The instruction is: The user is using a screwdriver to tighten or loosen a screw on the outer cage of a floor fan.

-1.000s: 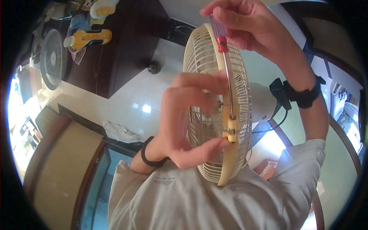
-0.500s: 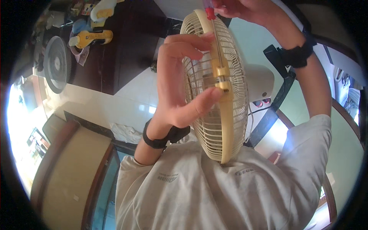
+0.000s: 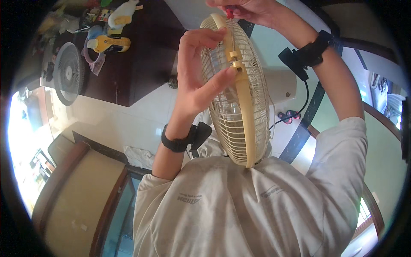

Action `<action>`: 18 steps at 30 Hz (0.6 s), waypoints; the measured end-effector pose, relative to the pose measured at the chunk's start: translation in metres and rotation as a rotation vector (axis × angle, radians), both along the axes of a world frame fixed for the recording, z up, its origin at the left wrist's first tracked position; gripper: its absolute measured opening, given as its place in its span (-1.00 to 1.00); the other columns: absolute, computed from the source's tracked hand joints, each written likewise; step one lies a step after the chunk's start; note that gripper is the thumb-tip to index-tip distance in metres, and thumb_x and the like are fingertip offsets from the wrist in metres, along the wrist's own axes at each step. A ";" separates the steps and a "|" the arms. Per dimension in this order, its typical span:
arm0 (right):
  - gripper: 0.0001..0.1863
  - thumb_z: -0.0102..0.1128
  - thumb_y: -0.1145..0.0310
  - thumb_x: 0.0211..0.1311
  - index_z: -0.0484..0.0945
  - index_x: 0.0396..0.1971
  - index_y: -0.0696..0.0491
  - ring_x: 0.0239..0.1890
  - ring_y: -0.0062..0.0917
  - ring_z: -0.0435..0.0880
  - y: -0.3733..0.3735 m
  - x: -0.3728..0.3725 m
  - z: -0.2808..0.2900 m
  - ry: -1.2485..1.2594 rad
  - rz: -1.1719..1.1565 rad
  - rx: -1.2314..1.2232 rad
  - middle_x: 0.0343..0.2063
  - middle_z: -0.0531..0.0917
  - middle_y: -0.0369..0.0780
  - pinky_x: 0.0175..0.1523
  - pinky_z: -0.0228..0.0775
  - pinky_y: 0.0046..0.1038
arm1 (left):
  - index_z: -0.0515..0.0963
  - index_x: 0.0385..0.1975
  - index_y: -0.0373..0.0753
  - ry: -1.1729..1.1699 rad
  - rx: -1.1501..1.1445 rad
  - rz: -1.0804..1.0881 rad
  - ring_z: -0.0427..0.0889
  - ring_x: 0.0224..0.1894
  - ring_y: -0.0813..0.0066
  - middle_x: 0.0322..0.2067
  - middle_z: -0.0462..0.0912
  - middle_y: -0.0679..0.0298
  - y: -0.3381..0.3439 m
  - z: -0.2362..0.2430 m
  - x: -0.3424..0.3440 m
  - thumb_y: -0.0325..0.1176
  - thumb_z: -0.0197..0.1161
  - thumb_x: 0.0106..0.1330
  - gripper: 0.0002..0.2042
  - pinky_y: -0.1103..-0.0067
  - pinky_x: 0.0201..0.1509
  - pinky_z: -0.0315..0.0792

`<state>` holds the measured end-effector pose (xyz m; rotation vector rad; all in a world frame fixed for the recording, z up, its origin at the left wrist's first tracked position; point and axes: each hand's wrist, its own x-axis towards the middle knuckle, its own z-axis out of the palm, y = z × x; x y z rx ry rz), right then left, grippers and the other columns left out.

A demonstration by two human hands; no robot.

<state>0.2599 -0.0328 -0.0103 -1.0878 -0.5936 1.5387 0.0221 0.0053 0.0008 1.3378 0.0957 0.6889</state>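
A cream fan cage stands on edge against my pale shirt, its wire sides bulging left and right of a solid rim band. My left hand grips that band, fingertips near the top and thumb beside a yellow clip with a small metal part. My right hand, high at the top of the view, is closed around a screwdriver; only its red collar shows clearly, with the shaft pointing down along the band toward the clip. Both wrists wear black straps with attached devices.
A dark counter at upper left carries a yellow bottle, a grey round fan grille and assorted small items. A white cloth lies on the tiled floor. Pink-and-black slippers are beyond the fan. A wooden-framed doorway is at lower left.
The fan, both hands and the screwdriver have shifted upward in the picture, and the screwdriver's handle is now largely out of clear view. Both hands keep their grips.
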 end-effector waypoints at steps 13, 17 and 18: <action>-0.86 0.11 0.46 0.29 0.46 -0.17 0.12 -0.33 -0.53 0.67 -0.006 -0.022 0.031 0.060 -0.148 0.021 -0.31 0.65 -0.16 -0.22 0.54 -0.54 | 0.30 -0.14 -0.34 0.009 -0.001 -0.017 0.36 0.21 0.20 -0.06 0.38 0.11 0.001 0.000 -0.001 -0.40 0.36 0.04 -0.56 0.34 0.29 0.14; -0.84 0.18 0.41 0.28 0.50 -0.20 0.13 -0.35 -0.56 0.66 -0.005 -0.013 0.020 0.092 -0.081 0.044 -0.37 0.65 -0.19 -0.24 0.51 -0.60 | 0.30 -0.14 -0.33 0.018 0.014 -0.024 0.35 0.22 0.20 -0.06 0.38 0.12 0.001 0.003 -0.001 -0.42 0.36 0.04 -0.57 0.35 0.29 0.14; -0.84 0.21 0.39 0.27 0.52 -0.22 0.13 -0.37 -0.57 0.65 -0.005 -0.011 0.017 0.065 -0.045 0.030 -0.40 0.65 -0.20 -0.27 0.50 -0.63 | 0.30 -0.14 -0.33 0.016 0.019 -0.031 0.35 0.22 0.20 -0.06 0.38 0.12 0.001 0.003 0.000 -0.42 0.36 0.04 -0.57 0.35 0.29 0.14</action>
